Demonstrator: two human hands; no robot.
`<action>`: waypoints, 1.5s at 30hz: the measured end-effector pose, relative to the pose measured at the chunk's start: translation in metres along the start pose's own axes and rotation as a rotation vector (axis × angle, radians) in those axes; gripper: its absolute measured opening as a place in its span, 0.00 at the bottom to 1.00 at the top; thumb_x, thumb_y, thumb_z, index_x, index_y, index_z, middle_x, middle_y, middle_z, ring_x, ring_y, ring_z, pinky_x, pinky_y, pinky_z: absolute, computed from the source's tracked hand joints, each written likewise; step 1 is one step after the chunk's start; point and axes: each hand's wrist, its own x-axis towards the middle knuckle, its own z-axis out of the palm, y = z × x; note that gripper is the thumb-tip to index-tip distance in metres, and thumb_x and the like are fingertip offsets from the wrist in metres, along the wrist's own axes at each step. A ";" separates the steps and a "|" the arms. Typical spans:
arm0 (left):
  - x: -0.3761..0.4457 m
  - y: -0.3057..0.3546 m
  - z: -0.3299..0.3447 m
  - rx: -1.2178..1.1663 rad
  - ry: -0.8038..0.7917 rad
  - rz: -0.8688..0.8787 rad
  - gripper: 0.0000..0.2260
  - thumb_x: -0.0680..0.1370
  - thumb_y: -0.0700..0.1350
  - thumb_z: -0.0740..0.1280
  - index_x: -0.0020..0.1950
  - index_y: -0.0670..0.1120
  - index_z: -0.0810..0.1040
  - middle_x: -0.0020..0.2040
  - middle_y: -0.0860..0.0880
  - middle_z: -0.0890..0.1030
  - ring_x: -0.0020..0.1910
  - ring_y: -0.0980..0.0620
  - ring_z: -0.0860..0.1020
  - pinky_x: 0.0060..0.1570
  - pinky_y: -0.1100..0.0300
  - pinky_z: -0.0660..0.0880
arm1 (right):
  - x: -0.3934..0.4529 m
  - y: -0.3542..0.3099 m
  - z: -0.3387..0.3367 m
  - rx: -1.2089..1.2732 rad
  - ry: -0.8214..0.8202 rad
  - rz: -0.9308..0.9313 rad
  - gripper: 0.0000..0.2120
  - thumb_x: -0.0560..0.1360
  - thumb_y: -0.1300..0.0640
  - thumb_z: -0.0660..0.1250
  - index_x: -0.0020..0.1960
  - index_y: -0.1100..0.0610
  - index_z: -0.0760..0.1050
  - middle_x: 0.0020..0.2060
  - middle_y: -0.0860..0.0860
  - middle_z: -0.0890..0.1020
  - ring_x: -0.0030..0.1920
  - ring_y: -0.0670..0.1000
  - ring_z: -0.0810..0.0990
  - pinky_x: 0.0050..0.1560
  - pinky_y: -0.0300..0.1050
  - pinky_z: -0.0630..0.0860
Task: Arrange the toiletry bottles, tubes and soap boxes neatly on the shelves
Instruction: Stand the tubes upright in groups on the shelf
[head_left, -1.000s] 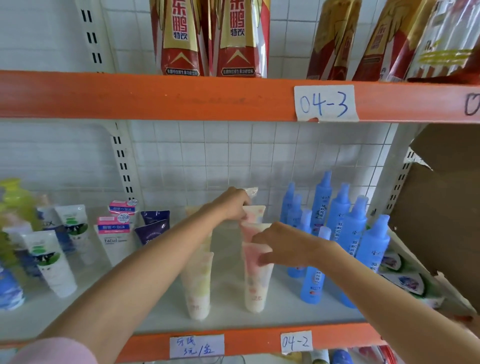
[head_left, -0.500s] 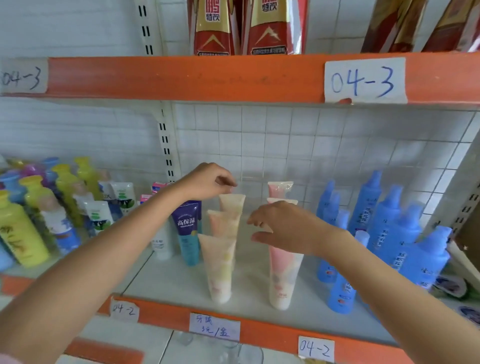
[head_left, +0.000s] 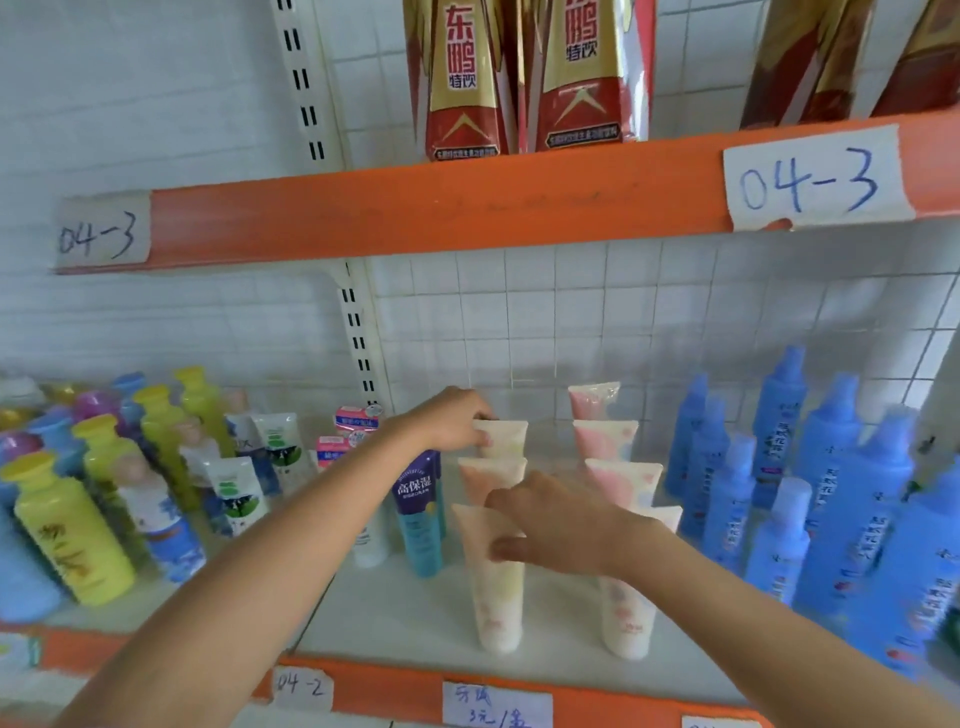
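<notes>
Two rows of soft plastic squeeze tubes standing cap-down mid-shelf, running front to back.

Left row: pale yellow-and-peach front tube (head_left: 496, 587), two more behind. Right row: pink-and-cream tubes, rearmost (head_left: 592, 400) at 12 o'clock of the group, front one (head_left: 626, 618) partly hidden behind the wrist.

Left hand (head_left: 449, 421) at 11 o'clock of the group, fingertips curled over and pinching the flat crimped top of the rearmost yellow tube (head_left: 501, 436). Right hand (head_left: 561, 525) over the front of the group; fingers loosely spread, forefinger and thumb touching the upper body of the front yellow tube. True pinch or mere steadying touch: cannot tell.

Dark blue-and-teal tube (head_left: 422, 512) just beside the yellow row at 9 o'clock. Tall blue plastic spray bottles (head_left: 779, 441) clustered at 3 o'clock. Yellow squat bottles (head_left: 67, 530) well off at 9 o'clock. Orange shelf lip (head_left: 395, 213) overhead.

Handling, as judgement: tubes light, walls soft and yielding, glossy hence somewhat slippery. Top-heavy on narrow caps, likely to topple in a chain along the row if nudged. Best hold at the stiff crimped top edge, or low near the cap for sliding; squeezing mid-body apt to dent. Not fragile.
</notes>
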 end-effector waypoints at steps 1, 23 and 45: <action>0.001 -0.002 0.001 0.001 -0.004 0.020 0.14 0.75 0.43 0.67 0.60 0.43 0.78 0.58 0.45 0.80 0.56 0.47 0.76 0.53 0.59 0.70 | -0.001 -0.001 0.000 -0.012 -0.002 0.008 0.18 0.76 0.48 0.62 0.62 0.56 0.70 0.54 0.58 0.76 0.54 0.60 0.76 0.43 0.45 0.65; -0.088 -0.135 -0.009 0.193 -0.041 0.185 0.15 0.73 0.52 0.68 0.51 0.41 0.77 0.50 0.42 0.80 0.50 0.43 0.77 0.48 0.52 0.75 | 0.126 -0.064 0.001 -0.158 -0.058 0.198 0.19 0.69 0.51 0.68 0.29 0.49 0.58 0.29 0.45 0.66 0.41 0.52 0.71 0.40 0.44 0.68; -0.110 -0.149 -0.020 0.041 -0.117 0.290 0.20 0.73 0.60 0.66 0.43 0.42 0.77 0.39 0.47 0.80 0.39 0.50 0.77 0.35 0.57 0.70 | 0.111 -0.087 -0.017 -0.061 -0.133 0.296 0.17 0.73 0.41 0.64 0.42 0.56 0.73 0.43 0.53 0.78 0.45 0.53 0.76 0.46 0.45 0.72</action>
